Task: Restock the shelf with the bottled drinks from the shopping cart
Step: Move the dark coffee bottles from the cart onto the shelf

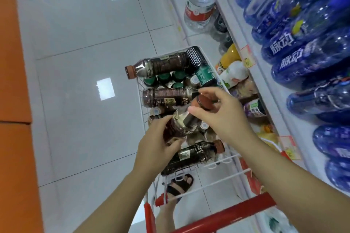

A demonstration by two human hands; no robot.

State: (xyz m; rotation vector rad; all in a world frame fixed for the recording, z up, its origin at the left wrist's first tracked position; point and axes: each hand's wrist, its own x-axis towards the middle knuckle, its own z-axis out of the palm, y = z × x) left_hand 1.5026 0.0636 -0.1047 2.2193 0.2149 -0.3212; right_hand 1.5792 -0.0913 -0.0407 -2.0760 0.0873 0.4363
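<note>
A brown drink bottle (181,121) with a brown cap is held over the white wire shopping cart (225,159). My left hand (157,147) grips its lower body. My right hand (221,113) is closed around its neck and cap. The cart holds several more bottles: a brown one (162,66) lying across the far rim, another (166,97) below it, a dark one (191,154) near the handle side, and green-capped ones (164,77) standing upright. The white shelf (263,73) runs along the right, with blue bottles (303,53) on it.
The cart's red handle (227,215) crosses the bottom. A large clear water bottle (198,2) and orange and white drinks (231,64) stand on the lower shelf. An orange unit (13,100) lines the left. My sandalled foot (180,185) shows under the cart on the tiled floor.
</note>
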